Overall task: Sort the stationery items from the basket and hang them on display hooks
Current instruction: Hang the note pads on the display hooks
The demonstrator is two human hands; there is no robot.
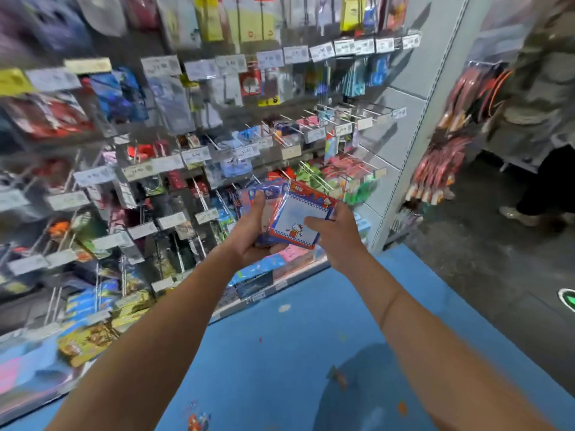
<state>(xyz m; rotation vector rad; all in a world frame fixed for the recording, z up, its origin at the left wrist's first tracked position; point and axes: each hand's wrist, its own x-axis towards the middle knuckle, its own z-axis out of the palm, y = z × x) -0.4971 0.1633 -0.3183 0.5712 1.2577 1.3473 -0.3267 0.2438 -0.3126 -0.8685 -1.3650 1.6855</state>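
Both my hands are raised in front of a wall of display hooks (339, 115). My left hand (249, 231) grips a small stack of blue-edged packets (264, 194) from below, thumb on top. My right hand (336, 234) pinches a red-bordered memo pad packet (303, 214) with a cartoon cat on it, thumb across its face. This packet lies over the stack in my left hand. No basket is in view.
Hooks with packaged stationery and price tags (168, 163) fill the left side, blurred. A grey end panel (413, 129) closes the rack on the right. The floor (280, 353) is blue. Another person (541, 98) stands at the far right by red hanging goods (441, 163).
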